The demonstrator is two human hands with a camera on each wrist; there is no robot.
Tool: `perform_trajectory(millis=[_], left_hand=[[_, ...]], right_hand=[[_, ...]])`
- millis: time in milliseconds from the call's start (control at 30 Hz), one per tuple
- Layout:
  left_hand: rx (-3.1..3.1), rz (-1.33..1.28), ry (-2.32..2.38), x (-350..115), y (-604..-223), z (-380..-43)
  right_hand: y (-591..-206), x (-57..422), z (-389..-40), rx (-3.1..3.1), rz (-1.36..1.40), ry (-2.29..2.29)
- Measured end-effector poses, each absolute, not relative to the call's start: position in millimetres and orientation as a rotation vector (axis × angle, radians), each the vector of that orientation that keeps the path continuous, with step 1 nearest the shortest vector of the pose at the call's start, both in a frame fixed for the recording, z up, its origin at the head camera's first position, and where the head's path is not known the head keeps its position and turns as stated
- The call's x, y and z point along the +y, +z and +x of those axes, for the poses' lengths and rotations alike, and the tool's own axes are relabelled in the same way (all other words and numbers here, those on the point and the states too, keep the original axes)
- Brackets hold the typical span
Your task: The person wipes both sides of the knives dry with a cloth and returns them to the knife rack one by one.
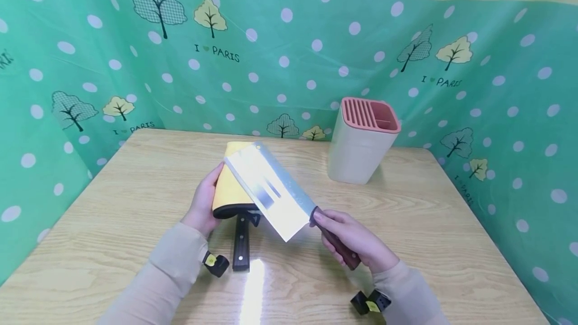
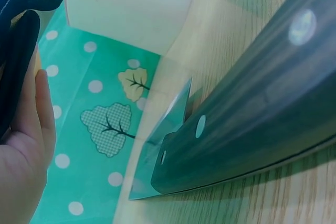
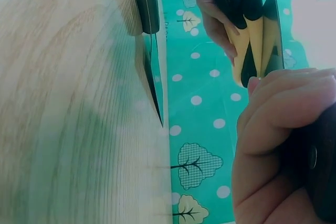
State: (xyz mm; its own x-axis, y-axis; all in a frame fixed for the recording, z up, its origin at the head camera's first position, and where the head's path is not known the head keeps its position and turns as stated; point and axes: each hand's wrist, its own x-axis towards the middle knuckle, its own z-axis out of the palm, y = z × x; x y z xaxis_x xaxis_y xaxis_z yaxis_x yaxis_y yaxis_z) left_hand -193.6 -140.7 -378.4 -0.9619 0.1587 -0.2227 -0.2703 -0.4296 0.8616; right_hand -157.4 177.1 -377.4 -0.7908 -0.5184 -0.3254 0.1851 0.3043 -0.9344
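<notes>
My left hand (image 1: 204, 203) grips a folded yellow cloth (image 1: 229, 184) with black edging, holding it from its left side. In my right hand (image 1: 354, 238) is a cleaver, its dark wooden handle (image 1: 334, 239) wrapped by the fingers. The wide shiny cleaver blade (image 1: 271, 189) points up and left, overlapping the cloth's right side in the head view. Below the cloth, a second knife lies on the table; its black riveted handle (image 1: 241, 247) points toward me, and most of its blade is hidden in the head view. That handle (image 2: 252, 98) looms large in the left wrist view.
A white knife holder (image 1: 358, 152) with a pink slotted top stands at the back right of the wooden table (image 1: 433, 214). Behind and on both sides hangs a green dotted curtain (image 1: 289, 64) printed with trees.
</notes>
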Motion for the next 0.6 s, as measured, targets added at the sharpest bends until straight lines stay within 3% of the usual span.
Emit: perform_trajectory(millis=[600], left_hand=[[1.520,-0.104,2.429,-130.8,-379.3,-190.4]], right_hand=[[-375.3,169.1,-157.2,1.982,-0.279,-1.550]])
